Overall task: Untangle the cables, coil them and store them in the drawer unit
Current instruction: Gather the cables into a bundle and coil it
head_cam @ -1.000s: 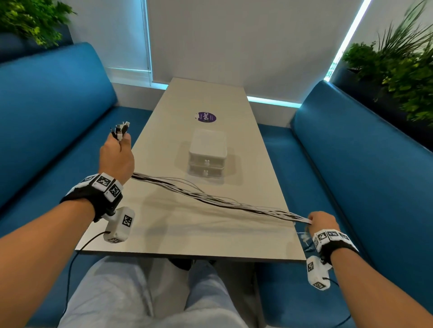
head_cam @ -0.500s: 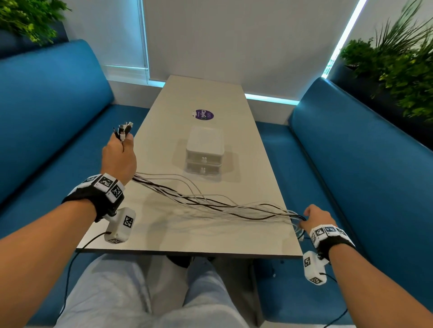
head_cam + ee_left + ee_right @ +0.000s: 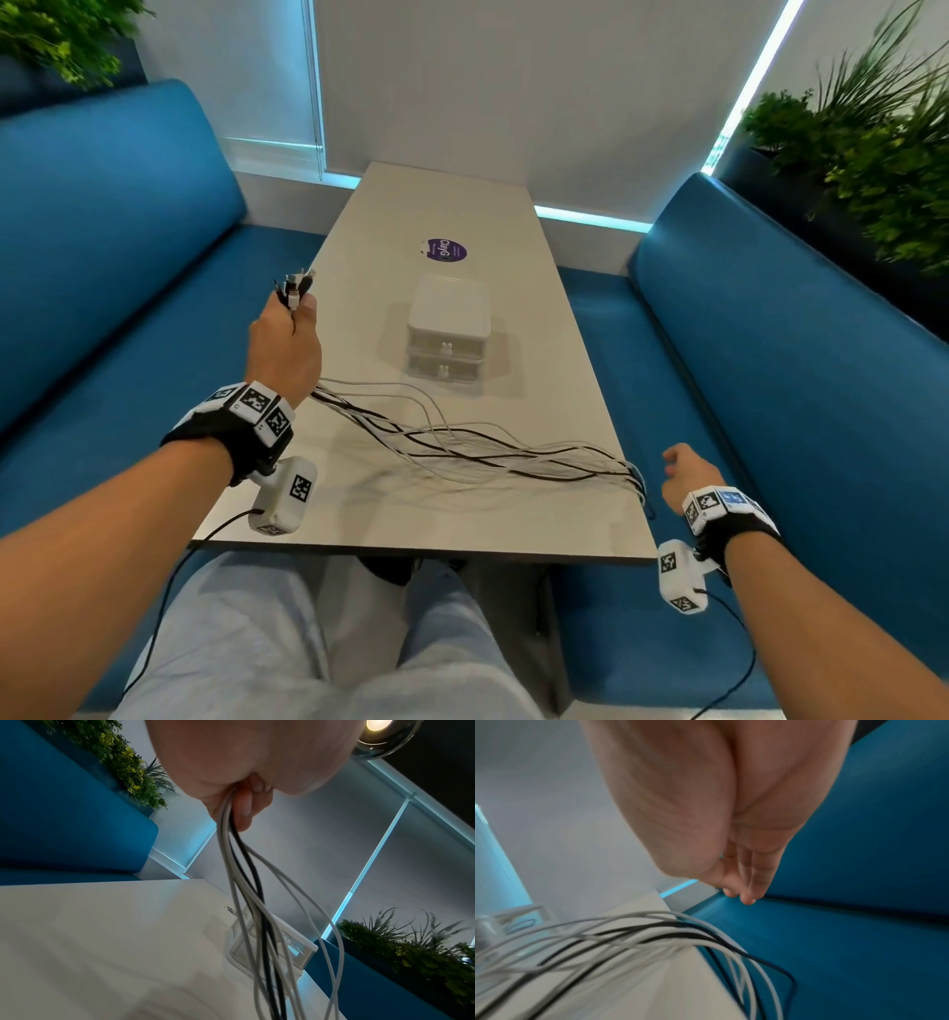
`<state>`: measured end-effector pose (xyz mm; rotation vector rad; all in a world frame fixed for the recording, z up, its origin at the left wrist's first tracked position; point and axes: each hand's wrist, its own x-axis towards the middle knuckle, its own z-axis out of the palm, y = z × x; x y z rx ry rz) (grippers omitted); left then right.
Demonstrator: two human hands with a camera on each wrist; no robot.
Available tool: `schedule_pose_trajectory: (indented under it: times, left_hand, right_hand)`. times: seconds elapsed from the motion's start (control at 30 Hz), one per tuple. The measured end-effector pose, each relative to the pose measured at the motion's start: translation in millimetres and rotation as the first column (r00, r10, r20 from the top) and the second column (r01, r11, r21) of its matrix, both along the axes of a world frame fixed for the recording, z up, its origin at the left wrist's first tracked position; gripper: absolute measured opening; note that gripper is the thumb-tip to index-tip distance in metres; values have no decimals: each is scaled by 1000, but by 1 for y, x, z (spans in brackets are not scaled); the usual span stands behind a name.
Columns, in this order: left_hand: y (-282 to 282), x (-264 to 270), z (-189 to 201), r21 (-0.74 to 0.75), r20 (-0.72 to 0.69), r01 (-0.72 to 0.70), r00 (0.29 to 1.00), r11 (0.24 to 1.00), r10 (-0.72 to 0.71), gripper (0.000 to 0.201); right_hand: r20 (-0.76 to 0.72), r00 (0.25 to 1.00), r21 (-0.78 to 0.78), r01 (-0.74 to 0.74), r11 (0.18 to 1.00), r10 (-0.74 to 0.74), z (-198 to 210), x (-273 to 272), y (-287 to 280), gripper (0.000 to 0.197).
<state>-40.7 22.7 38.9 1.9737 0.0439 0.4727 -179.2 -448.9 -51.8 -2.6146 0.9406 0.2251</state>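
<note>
The left hand point(image 3: 285, 349) is raised above the left edge of the desk point(image 3: 452, 205), its fingers point(image 3: 244, 809) curled tight round a bundle of cables point(image 3: 462, 447). The plug ends point(image 3: 295, 285) stick up out of the top of the fist, fanned slightly apart. From the underside of the hand the white and black cables drop to the desk top and run slack across it toward the near right corner, spreading into loose waves that cross one another. At that corner they bend over the desk edge and hang down beside the blue bench seat point(image 3: 642, 642); the right wrist view shows them arching over the edge in several loops, white ones mixed with black ones.

The right hand point(image 3: 685, 473) hovers just off the right edge of the desk, near the place where the cables go over, and holds nothing. Its fingers point(image 3: 752, 878) are nearly straight and lie close together, clear of the cables.

The drawer unit point(image 3: 448, 334), a small white box with two drawers one above the other, stands on the middle of the desk beyond the cables, both drawers pushed in, each with a small knob facing the person. Farther along the desk lies a round purple sticker point(image 3: 445, 250). Blue bench backs flank the desk on both sides, with green plants point(image 3: 873, 154) behind them.
</note>
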Motion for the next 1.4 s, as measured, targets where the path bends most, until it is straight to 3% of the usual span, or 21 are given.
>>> schedule_pose_trajectory:
  times: [0.13, 0.23, 0.37, 0.43, 0.53, 0.6, 0.67, 0.73, 0.77, 0.9, 1.0, 1.13, 1.3, 1.4]
  left_hand:
    - [-10, -1, 0, -47, 3, 26, 1000, 999, -26, 34]
    - [-20, -4, 3, -95, 2, 47, 999, 994, -47, 35]
    - [-33, -11, 3, -110, 12, 84, 996, 990, -83, 39]
    - [-36, -17, 3, -111, 19, 111, 994, 988, -110, 40]
    - [-36, -24, 1, -113, 13, 130, 991, 985, -130, 37]
    - [-36, -29, 0, -123, -1, 145, 989, 982, -146, 37]
    - [-34, -33, -1, -118, -10, 156, 987, 981, -159, 35]
    - [-29, -34, -2, -112, -22, 165, 985, 980, -168, 33]
    - [-26, -34, -2, -106, -21, 158, 987, 982, -161, 32]
    - [-14, -33, -6, -56, -13, 101, 995, 993, -102, 26]
    - [-12, -36, -10, 10, -41, 115, 993, 993, -115, 21]
    - [4, -24, -8, 1, -51, 23, 998, 1000, -23, 28]
    - [2, -19, -27, 154, -161, 173, 976, 973, -148, 28]
    - [-1, -21, -41, 258, -304, 301, 927, 918, -218, 31]
  right_hand:
    - [278, 958, 46, -86, 995, 70, 24, 12, 43, 28]
    - [396, 863, 42, -359, 932, 314, 40, 28, 99, 16]
    - [428, 667, -18, -668, 744, 609, 54, 52, 189, 47]
    - [445, 586, -52, -738, 672, 678, 58, 62, 235, 70]
    - [394, 530, -193, -751, 632, 751, 63, 75, 288, 93]
    - [288, 522, -285, -754, 592, 803, 66, 79, 311, 85]
    - [253, 480, -282, -794, 538, 840, 60, 82, 324, 50]
    - [287, 512, -106, -823, 558, 810, 48, 83, 329, 15]
    - [276, 555, -42, -809, 586, 785, 42, 83, 328, 10]
    - [159, 618, -110, -764, 636, 770, 26, 80, 311, 39]
    - [129, 610, -59, -782, 620, 782, 23, 80, 296, 38]
    - [-16, 639, -52, -769, 637, 769, 17, 77, 260, 39]
    - [27, 697, 36, -717, 696, 716, 17, 72, 246, 36]
    - [51, 700, 120, -712, 692, 712, 28, 73, 240, 31]
